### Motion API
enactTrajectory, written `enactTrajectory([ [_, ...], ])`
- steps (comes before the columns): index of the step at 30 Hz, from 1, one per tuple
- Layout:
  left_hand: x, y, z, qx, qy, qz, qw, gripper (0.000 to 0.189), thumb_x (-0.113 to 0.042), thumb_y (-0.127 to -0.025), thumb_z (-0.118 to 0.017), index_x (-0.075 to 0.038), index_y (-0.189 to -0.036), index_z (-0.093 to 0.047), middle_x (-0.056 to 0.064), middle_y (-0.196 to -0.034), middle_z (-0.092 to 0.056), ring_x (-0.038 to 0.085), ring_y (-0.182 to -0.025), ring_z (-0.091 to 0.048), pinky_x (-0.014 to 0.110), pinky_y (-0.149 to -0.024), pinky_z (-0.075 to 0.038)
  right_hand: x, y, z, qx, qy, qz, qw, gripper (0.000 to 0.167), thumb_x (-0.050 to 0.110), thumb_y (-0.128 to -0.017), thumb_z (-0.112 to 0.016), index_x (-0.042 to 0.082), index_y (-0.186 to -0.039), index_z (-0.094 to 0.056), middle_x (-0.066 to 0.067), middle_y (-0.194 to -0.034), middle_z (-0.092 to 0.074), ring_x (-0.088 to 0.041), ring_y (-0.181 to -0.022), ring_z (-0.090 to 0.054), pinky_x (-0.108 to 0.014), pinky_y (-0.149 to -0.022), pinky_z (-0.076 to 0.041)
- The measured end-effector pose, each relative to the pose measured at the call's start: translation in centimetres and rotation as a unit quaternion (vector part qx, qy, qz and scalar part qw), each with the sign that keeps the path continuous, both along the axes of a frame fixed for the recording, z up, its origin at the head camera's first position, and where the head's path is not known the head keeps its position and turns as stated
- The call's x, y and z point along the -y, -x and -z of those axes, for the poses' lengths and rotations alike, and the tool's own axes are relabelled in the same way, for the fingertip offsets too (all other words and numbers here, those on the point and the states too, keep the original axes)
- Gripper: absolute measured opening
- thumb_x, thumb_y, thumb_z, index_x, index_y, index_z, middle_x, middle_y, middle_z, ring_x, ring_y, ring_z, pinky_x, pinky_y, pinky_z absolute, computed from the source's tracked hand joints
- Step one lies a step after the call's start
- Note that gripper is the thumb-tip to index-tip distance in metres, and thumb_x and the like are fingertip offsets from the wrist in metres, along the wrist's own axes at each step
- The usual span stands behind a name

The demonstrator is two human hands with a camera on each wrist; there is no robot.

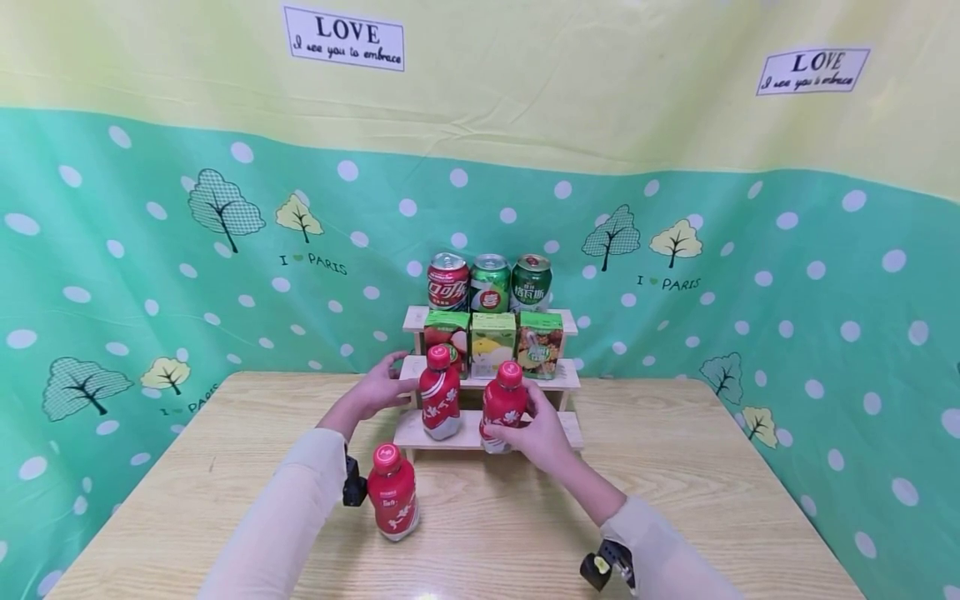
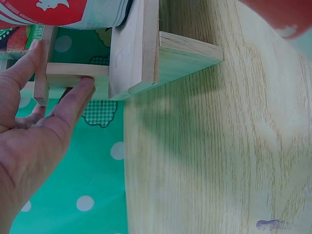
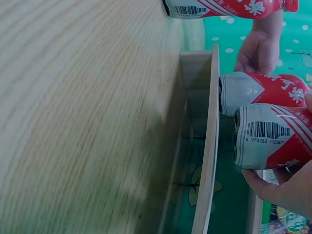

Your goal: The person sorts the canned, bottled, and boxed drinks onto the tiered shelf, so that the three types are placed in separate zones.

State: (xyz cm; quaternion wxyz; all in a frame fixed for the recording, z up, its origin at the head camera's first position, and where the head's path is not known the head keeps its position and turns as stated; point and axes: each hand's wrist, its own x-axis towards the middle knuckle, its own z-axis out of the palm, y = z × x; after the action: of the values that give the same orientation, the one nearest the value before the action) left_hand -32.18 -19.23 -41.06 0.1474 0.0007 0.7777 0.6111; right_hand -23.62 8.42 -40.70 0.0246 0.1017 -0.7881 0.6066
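Observation:
A wooden three-tier stand [image 1: 414, 430] stands against the back curtain. At its left end my left hand [image 1: 384, 387] grips the middle step, with fingers [image 2: 73, 105] above and below the board. My right hand [image 1: 542, 431] holds a red-capped drink bottle [image 1: 504, 408] around its side, upright at the lowest step; its base shows in the right wrist view, beside the other bottle's. Another such bottle [image 1: 440, 396] stands on the left part of that step. A third red bottle [image 1: 393, 496] is on the table, near my left forearm.
Three drink cans [image 1: 490, 283] line the top step. Three juice cartons [image 1: 492, 346] fill the middle step, partly behind the bottles. A dotted curtain [image 1: 300, 317] hangs behind the wooden table [image 1: 480, 533].

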Motion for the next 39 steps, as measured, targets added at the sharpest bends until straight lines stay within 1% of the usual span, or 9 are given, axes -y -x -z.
enactTrajectory([
  [8, 0.1, 0.0, 0.1, 0.000, -0.001, 0.003, 1.0000, 0.075, -0.009, -0.092, -0.057, -0.010, -0.149, -0.008, 0.033, -0.147, -0.017, 0.048, -0.131, -0.034, 0.051, -0.100, -0.045, 0.3, 1.0, 0.1, 0.002, -0.008, 0.008, 0.9999, 0.080, 0.019, -0.072, -0.081, 0.018, -0.139, -0.038, -0.010, -0.129, -0.054, -0.028, -0.116, -0.053, -0.043, -0.094, -0.053],
  [9, 0.1, 0.0, 0.2, 0.000, -0.001, 0.004, 1.0000, 0.075, -0.009, -0.092, -0.057, -0.010, -0.149, -0.008, 0.033, -0.147, -0.017, 0.048, -0.131, -0.034, 0.051, -0.100, -0.045, 0.4, 1.1, 0.0, 0.006, -0.009, 0.009, 0.9999, 0.080, 0.017, -0.073, -0.081, 0.018, -0.139, -0.037, -0.011, -0.130, -0.054, -0.028, -0.116, -0.053, -0.043, -0.094, -0.052],
  [11, 0.1, 0.0, 0.1, -0.001, 0.000, 0.006, 1.0000, 0.076, -0.009, -0.092, -0.057, -0.010, -0.149, -0.008, 0.033, -0.146, -0.017, 0.048, -0.130, -0.035, 0.051, -0.100, -0.046, 0.5, 0.5, -0.8, 0.008, -0.010, 0.009, 0.9999, 0.078, 0.014, -0.074, -0.079, 0.015, -0.139, -0.036, -0.013, -0.130, -0.053, -0.029, -0.116, -0.053, -0.044, -0.095, -0.052],
  [16, 0.0, 0.0, 0.0, -0.002, -0.001, 0.006, 1.0000, 0.075, -0.009, -0.092, -0.057, -0.010, -0.149, -0.008, 0.033, -0.146, -0.020, 0.048, -0.129, -0.036, 0.051, -0.100, -0.045, 0.6, 0.8, -0.4, 0.007, -0.005, 0.012, 0.9999, 0.078, 0.017, -0.074, -0.080, 0.018, -0.139, -0.037, -0.012, -0.130, -0.053, -0.029, -0.118, -0.052, -0.044, -0.097, -0.051],
  [18, 0.0, 0.0, -0.1, -0.002, 0.000, 0.005, 1.0000, 0.075, -0.008, -0.092, -0.057, -0.010, -0.149, -0.008, 0.033, -0.146, -0.020, 0.048, -0.129, -0.037, 0.051, -0.100, -0.045, 0.5, 1.6, 0.5, 0.009, -0.005, 0.017, 0.9998, 0.080, 0.020, -0.073, -0.081, 0.021, -0.139, -0.036, -0.010, -0.130, -0.053, -0.028, -0.118, -0.052, -0.045, -0.098, -0.050],
  [23, 0.0, -0.1, -0.3, -0.002, 0.003, 0.005, 1.0000, 0.076, -0.008, -0.092, -0.057, -0.009, -0.149, -0.007, 0.034, -0.145, -0.020, 0.048, -0.129, -0.037, 0.051, -0.100, -0.045, 0.8, 2.1, 0.5, 0.015, -0.009, 0.030, 0.9994, 0.082, 0.021, -0.072, -0.082, 0.021, -0.140, -0.036, -0.008, -0.132, -0.051, -0.028, -0.122, -0.050, -0.047, -0.102, -0.046],
  [27, 0.0, -0.1, -0.2, 0.001, 0.003, 0.003, 1.0000, 0.075, -0.009, -0.092, -0.057, -0.010, -0.149, -0.008, 0.033, -0.145, -0.020, 0.048, -0.130, -0.036, 0.052, -0.100, -0.045, 1.1, 2.4, 0.7, 0.016, -0.005, 0.029, 0.9994, 0.082, 0.020, -0.072, -0.082, 0.022, -0.139, -0.036, -0.007, -0.133, -0.051, -0.027, -0.125, -0.048, -0.048, -0.104, -0.044],
  [36, 0.0, -0.1, -0.1, 0.004, 0.000, 0.001, 1.0000, 0.075, -0.009, -0.092, -0.057, -0.011, -0.149, -0.008, 0.033, -0.147, -0.018, 0.048, -0.130, -0.035, 0.051, -0.100, -0.045, 1.9, 2.8, 1.0, 0.010, -0.005, 0.027, 0.9996, 0.081, 0.021, -0.072, -0.081, 0.020, -0.139, -0.036, -0.009, -0.133, -0.051, -0.028, -0.124, -0.049, -0.048, -0.104, -0.044],
  [39, 0.0, -0.1, -0.2, 0.002, 0.003, 0.003, 1.0000, 0.076, -0.009, -0.092, -0.057, -0.011, -0.150, -0.008, 0.033, -0.147, -0.017, 0.048, -0.130, -0.035, 0.051, -0.100, -0.045, 2.0, 2.9, 1.1, 0.010, -0.005, 0.029, 0.9995, 0.081, 0.020, -0.072, -0.081, 0.022, -0.139, -0.036, -0.008, -0.134, -0.051, -0.028, -0.125, -0.048, -0.048, -0.105, -0.043],
])
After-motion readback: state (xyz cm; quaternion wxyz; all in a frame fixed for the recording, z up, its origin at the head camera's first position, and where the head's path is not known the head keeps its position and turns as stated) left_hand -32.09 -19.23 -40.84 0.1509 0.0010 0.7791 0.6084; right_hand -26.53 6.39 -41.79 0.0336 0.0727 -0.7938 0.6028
